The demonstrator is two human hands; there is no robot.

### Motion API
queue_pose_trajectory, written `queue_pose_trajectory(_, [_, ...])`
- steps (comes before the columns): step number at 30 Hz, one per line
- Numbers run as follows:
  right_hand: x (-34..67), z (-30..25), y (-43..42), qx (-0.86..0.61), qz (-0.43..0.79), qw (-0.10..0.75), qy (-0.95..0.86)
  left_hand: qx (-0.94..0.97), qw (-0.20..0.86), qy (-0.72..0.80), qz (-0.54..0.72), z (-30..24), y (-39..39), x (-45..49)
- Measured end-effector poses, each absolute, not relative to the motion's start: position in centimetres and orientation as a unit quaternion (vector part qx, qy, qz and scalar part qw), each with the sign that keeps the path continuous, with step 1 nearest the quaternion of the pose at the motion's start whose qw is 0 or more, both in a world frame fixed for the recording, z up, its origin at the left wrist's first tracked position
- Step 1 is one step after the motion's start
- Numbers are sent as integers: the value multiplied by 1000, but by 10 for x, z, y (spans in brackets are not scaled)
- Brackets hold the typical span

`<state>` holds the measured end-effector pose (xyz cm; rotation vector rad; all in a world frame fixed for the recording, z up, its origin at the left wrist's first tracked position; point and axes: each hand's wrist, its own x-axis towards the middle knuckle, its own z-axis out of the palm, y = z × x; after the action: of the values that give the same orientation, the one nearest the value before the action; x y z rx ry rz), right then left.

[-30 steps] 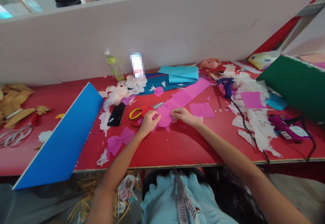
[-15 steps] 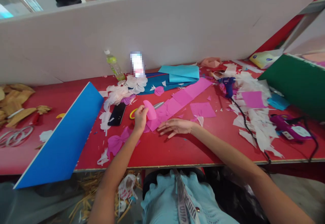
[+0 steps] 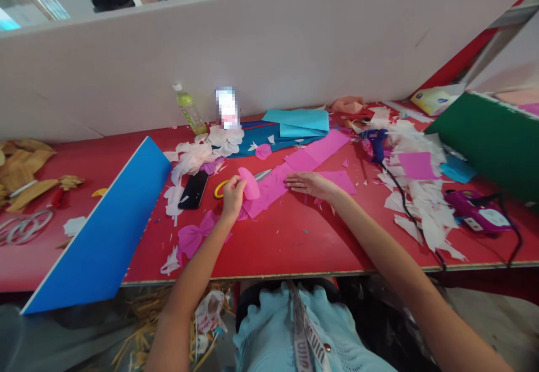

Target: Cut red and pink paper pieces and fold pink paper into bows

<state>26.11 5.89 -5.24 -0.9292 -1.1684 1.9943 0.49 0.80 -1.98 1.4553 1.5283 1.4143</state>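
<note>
Between the thumb and fingers of my left hand [image 3: 233, 196] is a rounded pink paper petal [image 3: 250, 184], held up just over the table. A long folded strip of pink crepe paper [image 3: 309, 157] runs diagonally away behind it. My right hand [image 3: 307, 184] lies over the strip's near part, fingers stretched out and palm down; whether it presses on the paper I cannot tell. Partly hidden behind my left hand are scissors with yellow handles [image 3: 219, 189]. Cut pink petals [image 3: 196, 234] lie to the left, nearer the table edge.
A black phone [image 3: 193, 189], white paper petals [image 3: 196, 155] and a bottle [image 3: 191, 110] stand or lie left of centre. A blue board [image 3: 113, 226] leans at left. On the right are a glue gun [image 3: 377, 143], its cord, white scraps [image 3: 429, 203] and a purple device [image 3: 478, 212].
My right hand has moved right and farther from me, from the table's bare red surface onto the pink strip. My left hand keeps its hold on the petal, nearly still.
</note>
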Motion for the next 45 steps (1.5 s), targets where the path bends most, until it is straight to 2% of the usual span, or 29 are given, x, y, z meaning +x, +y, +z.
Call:
queue_pose_trajectory(4, [268,-54,64,-432,638,459,-443,576,274,572,515,-22,8,4])
queue_pose_trajectory(6, [268,-49,60,-426,620,479,-452,615,213,572,499,-22,6,4])
queue_pose_trajectory(8, [266,-39,53,-347,680,424,-488,682,114,555,463,-23,3,4])
queue_pose_trajectory(11, [261,-25,39,-237,765,263,-538,785,-5,489,381,-26,-4,8])
queue_pose_trajectory(13, [258,-22,34,-225,773,150,-574,819,-39,455,348,-28,-8,12])
queue_pose_trajectory(15, [255,-25,32,-251,760,88,-593,832,-54,437,337,-30,-10,16])
queue_pose_trajectory(18, [255,-36,38,-300,750,110,-579,840,-60,426,331,-30,-11,17])
queue_pose_trajectory(23, [268,-48,56,-414,667,254,-565,836,-54,430,337,-30,-8,13])
queue_pose_trajectory(27, [271,-42,55,-366,669,308,-568,831,-58,433,345,-29,-8,12])
queue_pose_trajectory(28, [268,-39,50,-324,699,294,-566,830,-56,433,349,-28,-8,12])
queue_pose_trajectory(31, [256,-33,35,-189,811,117,-541,830,-45,428,354,-29,-8,12])
queue_pose_trajectory(33, [250,-32,29,-159,833,87,-522,833,-47,428,348,-29,-7,11])
queue_pose_trajectory(38, [259,-41,44,-235,794,220,-515,827,-103,429,347,-27,-4,5])
queue_pose_trajectory(43, [278,-58,70,-380,666,405,-499,819,-145,427,354,-25,-1,1])
queue_pose_trajectory(45, [280,-63,76,-407,626,454,-486,823,-150,417,354,-26,-2,2])
